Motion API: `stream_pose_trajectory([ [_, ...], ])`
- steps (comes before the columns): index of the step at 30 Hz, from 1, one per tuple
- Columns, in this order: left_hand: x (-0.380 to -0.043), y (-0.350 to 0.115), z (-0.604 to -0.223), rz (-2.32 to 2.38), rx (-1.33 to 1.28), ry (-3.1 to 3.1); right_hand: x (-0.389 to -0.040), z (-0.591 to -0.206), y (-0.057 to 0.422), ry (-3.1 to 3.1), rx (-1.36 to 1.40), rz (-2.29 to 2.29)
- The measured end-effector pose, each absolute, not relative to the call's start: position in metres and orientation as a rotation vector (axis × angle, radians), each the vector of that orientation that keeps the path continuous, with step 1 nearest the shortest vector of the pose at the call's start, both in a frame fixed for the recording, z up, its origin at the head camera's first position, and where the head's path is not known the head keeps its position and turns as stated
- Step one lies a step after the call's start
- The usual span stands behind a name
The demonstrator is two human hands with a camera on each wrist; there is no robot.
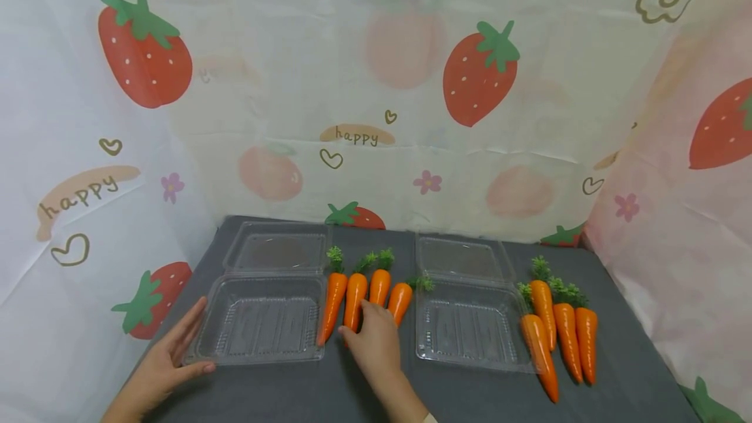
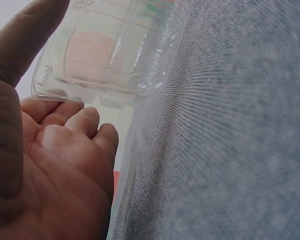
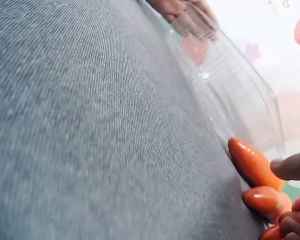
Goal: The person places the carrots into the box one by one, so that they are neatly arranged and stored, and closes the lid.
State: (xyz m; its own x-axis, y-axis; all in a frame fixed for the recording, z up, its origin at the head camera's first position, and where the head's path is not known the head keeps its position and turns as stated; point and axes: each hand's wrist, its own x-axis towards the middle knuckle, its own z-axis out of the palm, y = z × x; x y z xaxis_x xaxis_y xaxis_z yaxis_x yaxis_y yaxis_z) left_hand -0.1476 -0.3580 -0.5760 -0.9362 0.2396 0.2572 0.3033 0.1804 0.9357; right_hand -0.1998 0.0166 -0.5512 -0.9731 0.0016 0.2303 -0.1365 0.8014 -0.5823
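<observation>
My left hand point(image 1: 176, 354) rests at the left side of a clear plastic clamshell box point(image 1: 261, 325), thumb near its front corner. In the left wrist view that box's corner point(image 2: 55, 90) lies between the extended thumb and the loosely bent fingers point(image 2: 107, 137). My right hand point(image 1: 376, 344) reaches over the row of orange toy carrots beside the box. Its thumb and fingers are spread about the second carrot point(image 1: 356, 289). In the right wrist view, a gap shows between thumb and fingers, near the carrot tips point(image 3: 260, 200). The leftmost carrot point(image 1: 333, 299) touches or overlaps the box's right rim.
A second open clear box point(image 1: 464, 325) stands right of these carrots, its lid point(image 1: 464, 260) folded back. Several more carrots point(image 1: 566, 338) lie at the far right, one overlapping that box's edge. Strawberry-print cloth point(image 1: 376, 96) hangs around the dark tabletop point(image 1: 470, 400).
</observation>
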Motion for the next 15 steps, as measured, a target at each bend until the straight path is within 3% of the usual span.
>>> stream_pose_trajectory([
  [15,-0.146,-0.357,-0.575,-1.924,-0.570,-2.355,-0.192,-0.552,0.003,-2.638,-0.032,1.089],
])
